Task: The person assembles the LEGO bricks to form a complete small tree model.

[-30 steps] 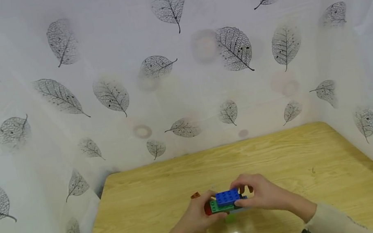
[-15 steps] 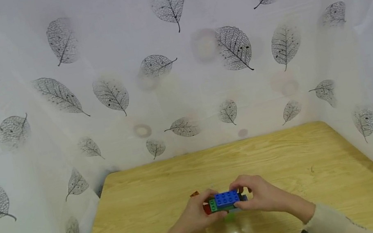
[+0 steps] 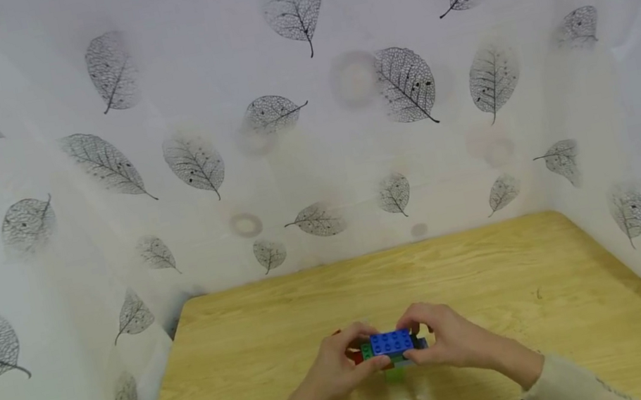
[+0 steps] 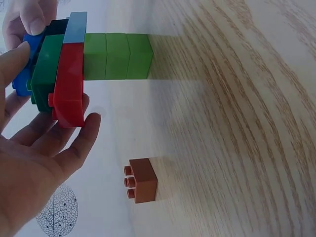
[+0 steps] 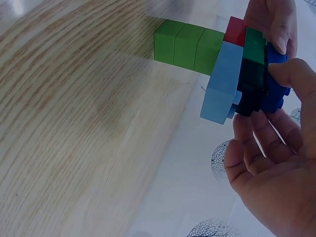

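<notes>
A blue brick with studs on top crowns a stack of toy building bricks. My left hand pinches its left end between thumb and fingers; my right hand pinches the right end the same way. Below the blue one lie a green brick and a very dark brick, side by side. Under those come a red brick and a light blue brick. Several light green bricks form a narrow column on the table beneath. The wider layers overhang that column on both sides.
One orange-brown brick stands alone on the wooden table, mostly behind my left hand in the head view. A white curtain with leaf prints rises at the table's back and sides.
My left hand has shifted slightly right, its fingers moving from the green brick's end up to the blue brick. The blue brick sits a little nearer to me. The right hand stays at its end.
</notes>
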`<state>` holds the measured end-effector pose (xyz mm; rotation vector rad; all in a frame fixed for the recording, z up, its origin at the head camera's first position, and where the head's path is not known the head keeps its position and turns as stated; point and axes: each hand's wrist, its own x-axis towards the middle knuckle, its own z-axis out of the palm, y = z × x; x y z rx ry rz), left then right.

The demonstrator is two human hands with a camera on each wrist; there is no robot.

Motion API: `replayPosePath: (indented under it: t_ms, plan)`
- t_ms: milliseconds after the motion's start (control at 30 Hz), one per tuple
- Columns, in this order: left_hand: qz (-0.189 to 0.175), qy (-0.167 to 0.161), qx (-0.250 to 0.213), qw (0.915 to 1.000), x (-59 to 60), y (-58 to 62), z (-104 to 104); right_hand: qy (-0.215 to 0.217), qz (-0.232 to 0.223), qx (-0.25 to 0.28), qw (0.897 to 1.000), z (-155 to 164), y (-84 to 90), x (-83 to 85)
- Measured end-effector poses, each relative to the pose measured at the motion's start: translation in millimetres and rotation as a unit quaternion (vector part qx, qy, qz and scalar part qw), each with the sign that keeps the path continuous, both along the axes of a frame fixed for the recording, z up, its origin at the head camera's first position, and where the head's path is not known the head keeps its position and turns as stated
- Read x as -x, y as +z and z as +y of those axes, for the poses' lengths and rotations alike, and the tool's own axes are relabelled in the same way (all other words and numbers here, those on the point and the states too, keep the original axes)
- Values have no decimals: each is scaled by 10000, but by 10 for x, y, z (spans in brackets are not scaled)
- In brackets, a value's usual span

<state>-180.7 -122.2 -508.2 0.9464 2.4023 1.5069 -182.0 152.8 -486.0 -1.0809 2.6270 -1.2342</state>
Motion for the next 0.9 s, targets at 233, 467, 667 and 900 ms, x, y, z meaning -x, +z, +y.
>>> replayPosePath:
  t_ms: [233, 467, 667, 900]
  plan:
    - [-41, -72, -53, 10000, 9, 27, 15, -8, 576, -41, 9983, -24, 0, -7]
    - [54, -110, 81, 9999, 13, 26, 13, -65, 875, -203, 9959, -51, 13, -18]
    - [243, -140, 190, 9994, 26, 3, 24, -33, 1067, -202, 9941, -59, 23, -20]
    - [510, -124, 354, 9980, 19, -27, 22, 4, 1222, -273, 9921, -63, 8, -21]
